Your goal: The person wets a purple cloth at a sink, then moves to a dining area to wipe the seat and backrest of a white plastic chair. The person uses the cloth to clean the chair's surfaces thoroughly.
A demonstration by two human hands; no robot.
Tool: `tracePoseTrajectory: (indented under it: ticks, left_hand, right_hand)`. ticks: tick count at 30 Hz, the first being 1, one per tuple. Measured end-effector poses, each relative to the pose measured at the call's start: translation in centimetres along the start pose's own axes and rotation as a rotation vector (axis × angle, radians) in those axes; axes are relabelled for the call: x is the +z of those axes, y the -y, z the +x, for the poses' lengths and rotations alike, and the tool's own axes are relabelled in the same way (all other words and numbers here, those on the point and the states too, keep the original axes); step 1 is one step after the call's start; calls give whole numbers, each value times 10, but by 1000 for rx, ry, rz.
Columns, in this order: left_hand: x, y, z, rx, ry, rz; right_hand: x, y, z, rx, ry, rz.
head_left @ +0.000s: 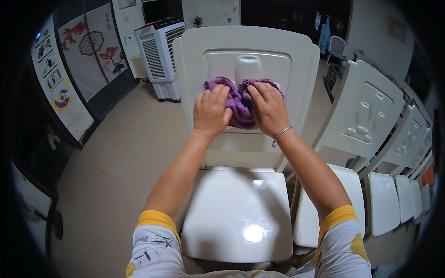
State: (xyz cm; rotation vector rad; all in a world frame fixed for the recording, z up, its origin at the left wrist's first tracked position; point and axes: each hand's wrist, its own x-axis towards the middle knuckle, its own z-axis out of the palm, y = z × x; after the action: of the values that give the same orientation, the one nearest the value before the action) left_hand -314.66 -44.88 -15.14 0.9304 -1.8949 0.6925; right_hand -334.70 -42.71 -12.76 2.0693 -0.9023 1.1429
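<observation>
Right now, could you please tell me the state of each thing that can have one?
Purple cloth: bunched, pressed to the backrest.
Left hand: closed on the cloth.
Right hand: closed on the cloth.
Bracelet: worn on the right wrist.
Nearest backrest: upright, partly covered.
Its seat: shiny, partly shadowed.
Other white chairs: upright, in a row.
Air cooler: upright; on or off unclear.
</observation>
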Motion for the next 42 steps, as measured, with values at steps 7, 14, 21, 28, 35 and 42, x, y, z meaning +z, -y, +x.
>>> tracePoseTrajectory:
  ticks: [7,14,21,28,35,42]
  left_hand:
    - [7,-16,21,106,-36,-40]
    - [-3,17,-6,40,-5,36]
    - [-1,18,-34,-12,25,78]
    - [1,-2,3,61,-2,47]
    - [10,-27,0,80,13,45]
    - [7,-12,-3,-27,-2,60]
  right_hand:
    - [-30,-32,-15,17,-3,-50]
    - [-4,-5,-14,36,-14,-8]
    - [31,27,-25,17,172,15]
    - [17,4,-27,11,129,-50]
    - [-27,-22,-17,47,46,-18]
    - [-16,-2,0,65,-59,-14]
